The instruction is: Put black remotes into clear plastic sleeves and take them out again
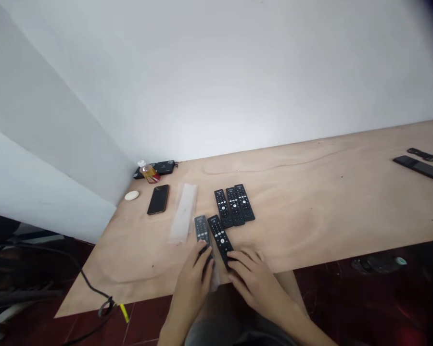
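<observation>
At the wooden table's (pixel 310 206) near edge, your left hand (pixel 195 270) hides the lower end of a plastic-covered remote (pixel 201 225); your right hand (pixel 251 276) touches a black remote (pixel 220 235). Whether either pinches is unclear. Three remotes (pixel 234 205) lie just beyond, a phone (pixel 158 199) leftward, their lettering illegible.

Both bare forearms reach in from the near side, the left forearm (pixel 180 300) angling far and right, the right forearm (pixel 294 315) far and left. The left hand (pixel 199 264) is bent, fingers curled forward; the right hand (pixel 248 273) lies palm down, fingers loosely extended leftward, slightly parted.
</observation>
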{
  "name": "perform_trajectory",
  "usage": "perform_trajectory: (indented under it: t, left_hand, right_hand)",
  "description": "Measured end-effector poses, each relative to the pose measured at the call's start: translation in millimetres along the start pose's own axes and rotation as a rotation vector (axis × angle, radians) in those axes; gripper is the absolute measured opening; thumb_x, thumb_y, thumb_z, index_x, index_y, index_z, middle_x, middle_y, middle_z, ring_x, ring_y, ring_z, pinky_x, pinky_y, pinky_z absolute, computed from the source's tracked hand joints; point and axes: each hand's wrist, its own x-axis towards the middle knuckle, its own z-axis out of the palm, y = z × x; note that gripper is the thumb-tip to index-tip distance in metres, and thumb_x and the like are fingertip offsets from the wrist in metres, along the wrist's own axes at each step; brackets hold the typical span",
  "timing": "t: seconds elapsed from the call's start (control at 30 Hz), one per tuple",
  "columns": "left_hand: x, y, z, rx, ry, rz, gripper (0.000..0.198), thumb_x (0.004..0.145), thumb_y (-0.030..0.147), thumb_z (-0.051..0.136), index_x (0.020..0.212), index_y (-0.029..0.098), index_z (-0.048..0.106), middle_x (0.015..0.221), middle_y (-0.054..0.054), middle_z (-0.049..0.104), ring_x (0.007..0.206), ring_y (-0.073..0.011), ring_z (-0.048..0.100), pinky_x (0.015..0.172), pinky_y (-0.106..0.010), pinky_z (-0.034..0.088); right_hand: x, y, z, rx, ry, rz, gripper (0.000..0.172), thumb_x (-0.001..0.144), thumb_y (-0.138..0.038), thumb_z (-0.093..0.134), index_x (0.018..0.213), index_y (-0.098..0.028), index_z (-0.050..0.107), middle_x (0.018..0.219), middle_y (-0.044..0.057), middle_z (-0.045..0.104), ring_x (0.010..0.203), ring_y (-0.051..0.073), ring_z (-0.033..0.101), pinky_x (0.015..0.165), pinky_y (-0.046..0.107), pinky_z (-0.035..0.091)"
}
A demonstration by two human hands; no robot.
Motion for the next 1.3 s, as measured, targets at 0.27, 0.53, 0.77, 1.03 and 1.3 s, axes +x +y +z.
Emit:
perform_trajectory:
  t: [0.27, 0.53, 0.77, 1.03, 1.3]
  left_hand:
    - [108, -30, 11.9, -0.034, -0.106, 0.004, 0.039, 0.110, 0.020, 0.048, 0.146, 0.021, 0.061, 0.152, -0.016, 0.062, 0.147, -0.0331, 0.059, 0.122, -0.055, 0.052]
    - [62, -2, -1.7, -0.180, -0.204, 0.283, 0.050, 0.101, 0.037, 0.075, 0.149, 0.030, 0.062, 0.147, -0.012, 0.066, 0.139, -0.0315, 0.063, 0.116, -0.051, 0.056]
    - [29, 6, -0.5, -0.224, -0.152, 0.166, 0.039, 0.101, 0.029, 0.075, 0.139, 0.030, 0.070, 0.133, -0.011, 0.073, 0.124, -0.0302, 0.068, 0.105, -0.048, 0.059]
    - [58, 19, -17.9, -0.531, -0.392, -0.134, 0.023, 0.102, 0.042, 0.072, 0.117, 0.029, 0.082, 0.119, -0.006, 0.081, 0.112, -0.0290, 0.073, 0.103, -0.045, 0.058]
    - [47, 16, -4.9, -0.444, -0.251, -0.181, 0.029, 0.101, 0.037, 0.074, 0.128, 0.029, 0.077, 0.123, -0.007, 0.076, 0.117, -0.0289, 0.071, 0.105, -0.047, 0.057]
  right_hand:
    - [-37, 18, -12, 0.061, 0.121, 0.087, 0.015, 0.097, -0.018, 0.073, 0.107, -0.025, 0.064, 0.134, 0.011, 0.065, 0.124, 0.032, 0.066, 0.100, 0.045, 0.060]
    - [-28, 50, -53, 0.338, 0.029, 0.184, 0.017, 0.102, -0.012, 0.055, 0.107, -0.026, 0.065, 0.148, 0.011, 0.061, 0.134, 0.028, 0.063, 0.107, 0.041, 0.057]
    - [-11, 68, -57, 0.407, -0.017, 0.174, 0.011, 0.106, -0.024, 0.061, 0.111, -0.025, 0.070, 0.140, 0.011, 0.068, 0.121, 0.028, 0.068, 0.102, 0.043, 0.057]
    - [5, 73, -46, 0.501, 0.028, 0.219, 0.028, 0.112, -0.040, 0.055, 0.125, -0.028, 0.077, 0.128, 0.008, 0.079, 0.121, 0.030, 0.072, 0.109, 0.046, 0.057]
    - [3, 71, -50, 0.469, 0.031, 0.202, 0.032, 0.112, -0.040, 0.055, 0.136, -0.031, 0.075, 0.136, 0.009, 0.075, 0.128, 0.031, 0.069, 0.113, 0.049, 0.055]
